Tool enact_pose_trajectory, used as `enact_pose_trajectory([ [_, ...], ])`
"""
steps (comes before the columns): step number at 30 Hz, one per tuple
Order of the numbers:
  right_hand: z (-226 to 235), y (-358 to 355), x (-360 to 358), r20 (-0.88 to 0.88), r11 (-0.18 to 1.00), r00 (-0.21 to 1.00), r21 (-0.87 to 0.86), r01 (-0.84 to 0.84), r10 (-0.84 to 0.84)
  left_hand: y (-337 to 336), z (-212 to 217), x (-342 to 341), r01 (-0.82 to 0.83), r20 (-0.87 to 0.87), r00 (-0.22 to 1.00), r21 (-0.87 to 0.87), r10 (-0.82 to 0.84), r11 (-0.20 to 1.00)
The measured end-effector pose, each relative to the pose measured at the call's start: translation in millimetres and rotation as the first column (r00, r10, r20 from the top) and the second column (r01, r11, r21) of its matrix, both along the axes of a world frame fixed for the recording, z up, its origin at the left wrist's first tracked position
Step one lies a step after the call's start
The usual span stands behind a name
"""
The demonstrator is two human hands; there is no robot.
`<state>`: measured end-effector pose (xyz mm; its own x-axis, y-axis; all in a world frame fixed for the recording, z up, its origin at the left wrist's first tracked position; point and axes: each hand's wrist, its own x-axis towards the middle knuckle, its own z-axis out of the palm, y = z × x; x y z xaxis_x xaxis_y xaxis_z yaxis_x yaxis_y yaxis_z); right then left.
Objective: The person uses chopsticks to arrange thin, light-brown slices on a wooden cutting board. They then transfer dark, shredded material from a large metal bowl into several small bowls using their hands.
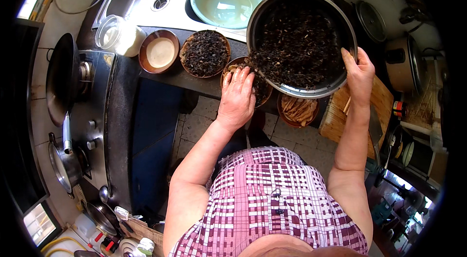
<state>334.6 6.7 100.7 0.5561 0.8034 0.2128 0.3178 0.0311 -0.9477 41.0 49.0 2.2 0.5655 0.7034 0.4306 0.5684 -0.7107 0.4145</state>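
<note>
Forearms reach up from the lower edge. The right hand [359,74] is closed on the rim of a tilted steel basin [301,43], thumb inside, fingers hidden behind the wall. The left hand [237,94] lies flat, fingers spread and holding nothing, over a brown bowl [262,92] just under the basin's low edge. The basin holds dark dried shreds, some at the lip by the left fingertips. Left of that hand sit a bowl of shreds [205,53] and a bowl of pale liquid [159,51]. Below the basin is a bowl of tan strips [297,110]. The counter edge [194,84] runs just beneath the left hand, with open floor toward the body.
</note>
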Motion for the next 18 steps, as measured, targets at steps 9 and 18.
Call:
enact_pose_trajectory([
  [9,4,-1,4,-0.012,1.0,1.0,0.005,-0.006,0.006,9,1,5,-0.089,-0.073,0.993,0.034,0.091,0.995],
  [18,2,-6,3,-0.018,0.999,0.999,-0.014,-0.034,0.034,1,18,-2,-0.009,0.074,0.997,0.033,0.007,0.999],
])
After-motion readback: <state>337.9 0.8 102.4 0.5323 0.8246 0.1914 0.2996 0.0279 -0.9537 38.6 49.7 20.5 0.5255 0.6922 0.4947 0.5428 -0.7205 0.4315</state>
